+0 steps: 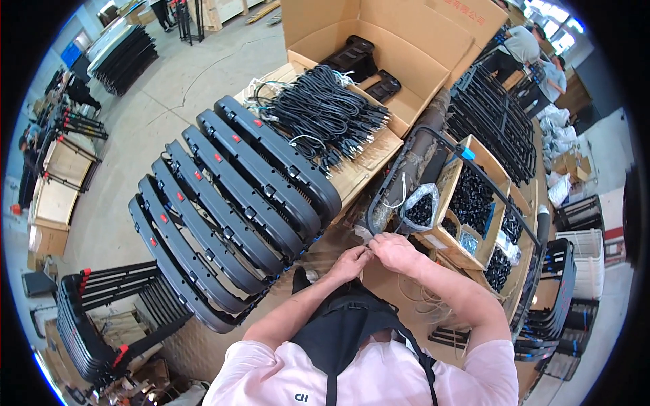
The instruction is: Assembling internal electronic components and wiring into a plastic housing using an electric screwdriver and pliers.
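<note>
My left hand (pixel 350 264) and my right hand (pixel 396 254) meet in front of my body, fingers pinched together. Whatever lies between the fingertips is too small or hidden to make out. Just beyond them is the bent corner of a black tubular frame (pixel 372 213), resting across the bench; the right fingers are close to it, and I cannot tell if they touch. A clear plastic bag of small black parts (pixel 421 206) sits past my right hand. Beside it, a wooden compartment box (pixel 440 248) holds many black fittings (pixel 472 196).
On the left stands a row of dark grey curved housings (pixel 257 172) with red switches. Black cables (pixel 325 108) lie piled before an open cardboard box (pixel 379 30). Black frames (pixel 491 122) are stacked at far right, near two people (pixel 521 51). Another frame stack (pixel 88 325) stands lower left.
</note>
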Demonstrator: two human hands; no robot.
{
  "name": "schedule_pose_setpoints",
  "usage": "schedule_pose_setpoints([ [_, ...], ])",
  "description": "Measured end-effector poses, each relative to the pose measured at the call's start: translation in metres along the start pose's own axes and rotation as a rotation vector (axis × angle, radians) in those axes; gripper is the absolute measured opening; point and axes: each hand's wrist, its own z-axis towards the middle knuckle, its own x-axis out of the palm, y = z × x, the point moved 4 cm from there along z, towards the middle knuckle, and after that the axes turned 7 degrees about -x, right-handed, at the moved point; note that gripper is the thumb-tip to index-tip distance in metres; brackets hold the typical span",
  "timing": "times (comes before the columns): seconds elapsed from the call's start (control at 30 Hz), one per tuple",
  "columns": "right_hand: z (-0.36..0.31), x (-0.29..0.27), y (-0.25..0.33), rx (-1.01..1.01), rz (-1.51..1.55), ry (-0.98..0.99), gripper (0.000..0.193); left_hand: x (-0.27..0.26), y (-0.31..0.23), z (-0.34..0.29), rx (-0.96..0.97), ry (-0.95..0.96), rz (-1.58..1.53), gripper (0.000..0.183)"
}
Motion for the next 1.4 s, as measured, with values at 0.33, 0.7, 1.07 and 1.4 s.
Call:
schedule_pose_setpoints([
  [0.33, -0.014, -0.009, -0.014, 0.038, 0.385, -0.251, 0.017, 0.002, 0.014, 0.0, -0.119, 0.278, -0.339, 0.025],
  [0.7, -0.002, -0.016, -0.012, -0.188, 0.396, -0.322, 0.019, -0.003, 0.029, 0.011, -0.132, 0.285, -0.255, 0.027],
  [1.07, 0.001, -0.011, -0.015, -0.204, 0.312, -0.215, 0.015, -0.007, 0.004, 0.0, -0.204, 0.296, -0.213, 0.031],
  [1.4, -0.016, 0.012, 0.007, 0.124, 0.379, -0.401, 0.026, -0.004, 0.014, 0.007, -0.25, 0.154, -0.128, 0.031],
])
